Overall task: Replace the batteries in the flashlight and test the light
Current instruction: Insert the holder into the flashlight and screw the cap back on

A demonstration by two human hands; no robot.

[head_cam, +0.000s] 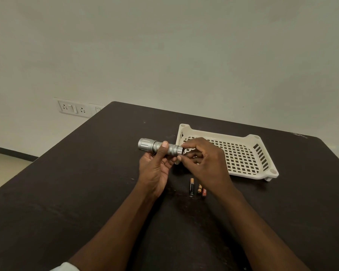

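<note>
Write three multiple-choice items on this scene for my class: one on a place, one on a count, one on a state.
1. Where do the small loose batteries lie?
A. In the tray
B. On the dark table, nearer the person than the tray
C. On the floor

2. How many batteries show on the table?
A. One
B. Three
C. Six

3. How is the silver metal flashlight held?
A. Lying in the tray
B. Standing upright on the table
C. Off the table, in both hands

Answers: 1 B, they lie on bare tabletop in front of the cream perforated plastic tray. 2 B, three lie side by side. 3 C, the left hand grips the body and the right hand pinches the tail end.
</note>
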